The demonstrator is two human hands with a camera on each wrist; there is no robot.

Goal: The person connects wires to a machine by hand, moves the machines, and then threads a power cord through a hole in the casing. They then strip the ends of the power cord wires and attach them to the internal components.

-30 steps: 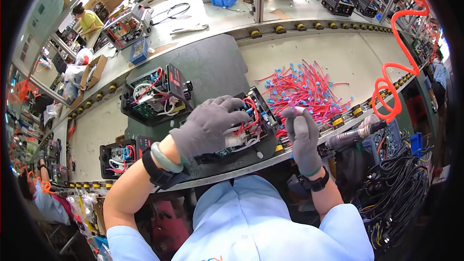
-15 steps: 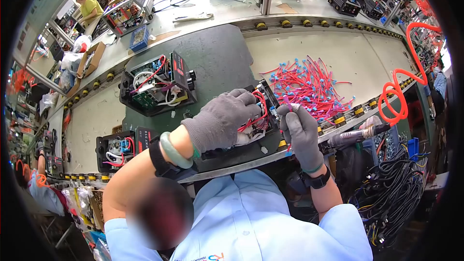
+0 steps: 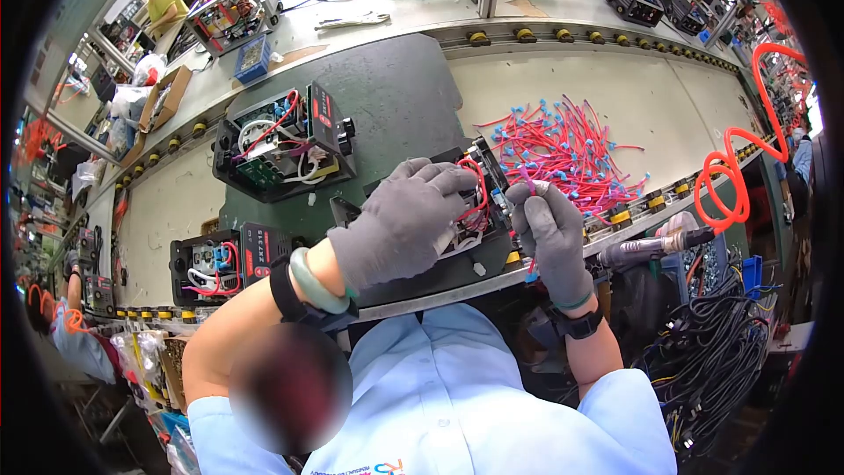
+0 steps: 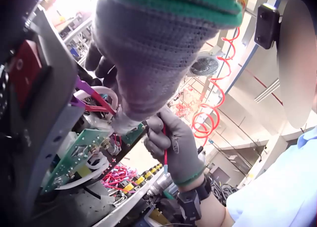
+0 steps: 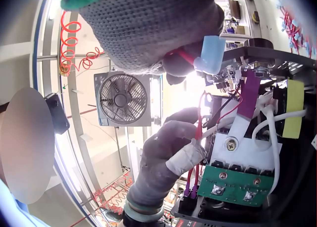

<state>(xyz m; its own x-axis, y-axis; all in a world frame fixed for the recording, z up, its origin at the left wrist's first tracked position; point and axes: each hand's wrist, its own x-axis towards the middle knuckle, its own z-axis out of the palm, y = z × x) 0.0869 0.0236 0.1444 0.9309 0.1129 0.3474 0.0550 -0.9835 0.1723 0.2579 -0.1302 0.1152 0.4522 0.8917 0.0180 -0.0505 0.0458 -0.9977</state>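
Note:
In the head view my gloved left hand (image 3: 400, 222) lies over an opened electrical unit with a black front panel (image 3: 490, 178). Its taped thumb (image 5: 185, 157) and fingers pinch red wires (image 5: 199, 123) inside that unit, as the right wrist view shows. Just right of the panel, my gloved right hand (image 3: 556, 242) pinches a short red lead (image 4: 165, 143). One purple end sticks up above the fingertips, and a blue connector (image 5: 212, 54) shows at the other end. Within the unit sit a green circuit board (image 5: 237, 185), white cables and a purple-sleeved terminal (image 5: 249, 96).
A pile of red leads (image 3: 567, 154) lies on the bench behind my right hand. Two more opened units, one farther back (image 3: 286, 145) and one at left (image 3: 229, 264), stand left of my work. A power screwdriver (image 3: 651, 246) on a coiled red hose (image 3: 725, 176) lies to the right.
My left hand has shifted slightly right over the unit, toward the front panel. My right hand keeps its pinch on the lead, whose blue end now shows below the hand.

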